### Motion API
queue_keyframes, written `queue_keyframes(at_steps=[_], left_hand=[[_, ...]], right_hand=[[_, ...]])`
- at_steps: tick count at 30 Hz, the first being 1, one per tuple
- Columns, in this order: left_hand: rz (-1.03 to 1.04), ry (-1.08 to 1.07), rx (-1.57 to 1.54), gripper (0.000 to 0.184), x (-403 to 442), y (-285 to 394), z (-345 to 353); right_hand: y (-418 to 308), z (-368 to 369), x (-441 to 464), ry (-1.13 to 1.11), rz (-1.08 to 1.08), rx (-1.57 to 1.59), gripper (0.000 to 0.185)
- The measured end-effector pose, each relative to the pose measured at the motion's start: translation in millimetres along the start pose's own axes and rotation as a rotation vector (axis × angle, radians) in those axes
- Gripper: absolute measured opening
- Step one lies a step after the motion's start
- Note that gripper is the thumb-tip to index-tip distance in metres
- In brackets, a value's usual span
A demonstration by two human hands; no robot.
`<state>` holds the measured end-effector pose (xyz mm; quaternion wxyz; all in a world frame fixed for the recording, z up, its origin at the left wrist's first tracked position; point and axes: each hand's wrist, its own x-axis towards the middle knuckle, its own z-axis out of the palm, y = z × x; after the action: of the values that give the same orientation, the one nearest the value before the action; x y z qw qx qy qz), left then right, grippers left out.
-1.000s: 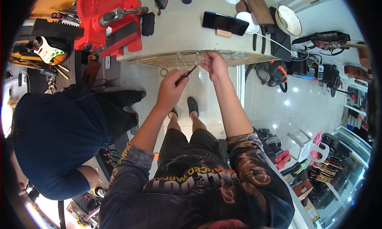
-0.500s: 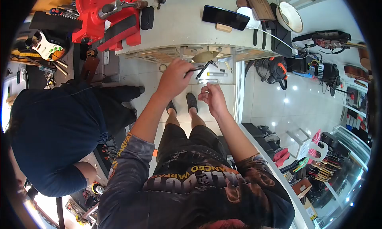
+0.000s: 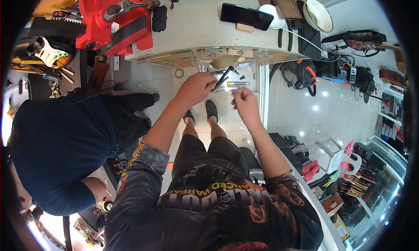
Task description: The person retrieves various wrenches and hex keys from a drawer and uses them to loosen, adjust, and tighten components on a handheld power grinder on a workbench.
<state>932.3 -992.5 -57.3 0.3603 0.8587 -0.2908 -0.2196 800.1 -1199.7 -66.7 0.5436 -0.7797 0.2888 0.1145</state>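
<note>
My left hand is over the front of an open drawer, its fingers closed at the end of a thin dark tool that is partly hidden by the hand. Close to those fingertips a black bent tool reaches up into the drawer. To the right, my right hand is held just in front of the drawer, fingers curled in; whatever they hold, if anything, is hidden. A clear tube with a yellow part lies in the drawer between the hands. A brass-coloured leaf-shaped piece sits at the drawer's back.
The workbench above the drawer carries a red vise, a black case and a phone propped on a wooden block. Another person in dark clothes bends at the left. A vacuum cleaner stands right.
My left hand has moved slightly right and down, the dark tool now angled lower. My right hand has shifted right, away from the left one.
</note>
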Motion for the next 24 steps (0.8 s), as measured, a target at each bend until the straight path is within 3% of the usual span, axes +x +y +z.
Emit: queue_keyframes(at_steps=[1, 4, 7, 11, 14, 18, 24], left_hand=[[-0.014, 0.065, -0.030, 0.016, -1.2, -3.4, 1.3], [0.067, 0.156, 0.112, 0.018, 7.0, -3.5, 10.8], [0.097, 0.164, 0.435, 0.015, 15.4, 7.4, 9.7], [0.047, 0.275, 0.423, 0.014, 20.9, -10.3, 12.1], [0.041, 0.302, 0.423, 0.013, 13.3, -11.8, 12.5], [0.074, 0.276, 0.333, 0.011, 1.2, -11.4, 14.5], [0.113, 0.380, 0.090, 0.016, -21.0, -11.5, 26.4]], right_hand=[[-11.3, -4.4, 1.5, 0.118, -0.141, -0.229, 0.017], [-45.4, -7.2, 25.1, 0.241, -0.359, -0.395, 0.009], [-42.2, -2.6, 65.9, 0.153, -0.771, -0.669, 0.009], [-48.9, -14.4, 74.6, 0.189, -0.662, -0.785, 0.010], [-31.2, -32.0, 71.5, 0.206, -0.649, -0.730, 0.009], [-30.8, -43.8, 62.5, 0.223, -0.425, -0.480, 0.006], [-36.2, -22.3, 82.2, 0.268, -0.782, -0.744, 0.014]])
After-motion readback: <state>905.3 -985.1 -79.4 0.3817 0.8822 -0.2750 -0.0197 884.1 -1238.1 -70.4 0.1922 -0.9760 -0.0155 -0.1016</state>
